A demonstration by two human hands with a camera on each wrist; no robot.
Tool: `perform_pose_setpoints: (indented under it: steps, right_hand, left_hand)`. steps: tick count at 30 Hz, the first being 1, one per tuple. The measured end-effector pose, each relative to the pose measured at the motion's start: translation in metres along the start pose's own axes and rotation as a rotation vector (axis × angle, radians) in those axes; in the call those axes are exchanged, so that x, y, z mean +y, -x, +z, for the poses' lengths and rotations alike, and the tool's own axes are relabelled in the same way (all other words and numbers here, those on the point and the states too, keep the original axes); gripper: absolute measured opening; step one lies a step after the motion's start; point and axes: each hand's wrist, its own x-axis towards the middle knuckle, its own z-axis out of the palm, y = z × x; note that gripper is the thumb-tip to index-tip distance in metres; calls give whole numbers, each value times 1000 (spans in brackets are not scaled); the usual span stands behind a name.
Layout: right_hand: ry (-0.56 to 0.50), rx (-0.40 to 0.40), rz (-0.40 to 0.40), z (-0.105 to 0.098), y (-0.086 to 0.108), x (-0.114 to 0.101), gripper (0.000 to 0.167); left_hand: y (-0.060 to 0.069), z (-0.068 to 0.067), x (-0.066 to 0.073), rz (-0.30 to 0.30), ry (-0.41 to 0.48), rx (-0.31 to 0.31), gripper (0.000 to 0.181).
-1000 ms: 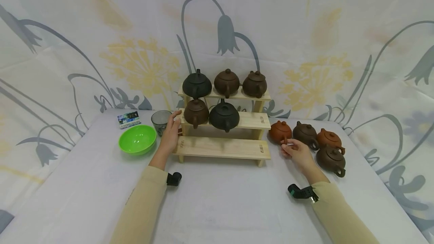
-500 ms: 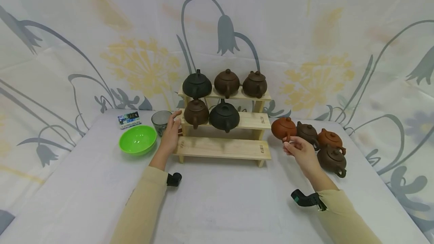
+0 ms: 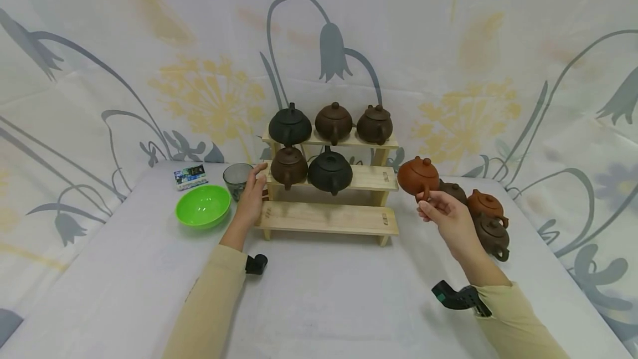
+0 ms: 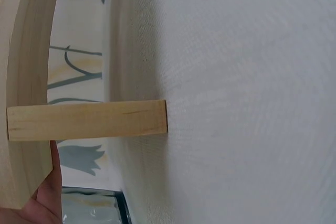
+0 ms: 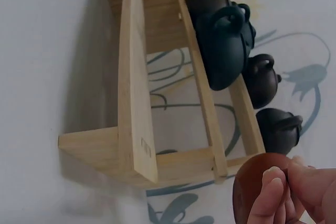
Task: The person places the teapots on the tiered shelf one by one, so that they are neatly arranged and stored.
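Note:
In the head view my right hand (image 3: 451, 226) pinches the handle of a reddish-orange clay teapot (image 3: 416, 175), lifted off the table right of the tiered wooden stand (image 3: 324, 216). The right wrist view shows part of this teapot (image 5: 252, 182), thumb and fingers over its handle. My left hand (image 3: 249, 199) grips the stand's left end, fingertips at the middle tier; the left wrist view shows only part of that hand (image 4: 48, 198) behind the wood. Three dark teapots stand on the top tier; a brown teapot (image 3: 289, 166) and a black teapot (image 3: 330, 170) sit on the middle tier.
On the right lie another reddish teapot (image 3: 484, 206), a dark brown teapot (image 3: 490, 235) and one partly hidden brown teapot (image 3: 452, 191). At left are a green bowl (image 3: 202, 206), a dark glass cup (image 3: 236, 176) and a small box (image 3: 190, 177). Flowered cloth hangs behind.
The right hand has raised the reddish-orange teapot from the table, moving it upward and slightly to the right. My left hand has stayed at the stand's left end.

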Motion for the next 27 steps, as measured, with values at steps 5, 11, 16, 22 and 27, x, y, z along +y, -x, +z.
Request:
perform_pose_setpoints:
  steps: [5, 11, 16, 22, 27]
  right_hand:
    - [-34, -28, -23, 5, 2, -8, 32]
    - [-50, -67, -21, 17, 4, -16, 32]
    - [-60, -88, -34, 28, 3, -23, 29]
    - [-54, -112, -43, 41, -1, -27, 26]
    - [-68, -126, -59, 49, -5, -25, 23]
  left_hand:
    - [-1, 1, -1, 0, 18, -8, 46]
    - [0, 1, 1, -10, 2, 3, 45]
    - [0, 0, 1, -21, -14, 5, 46]
    - [0, -1, 1, -11, 5, -6, 47]
    - [1, 0, 1, -10, -5, -4, 46]
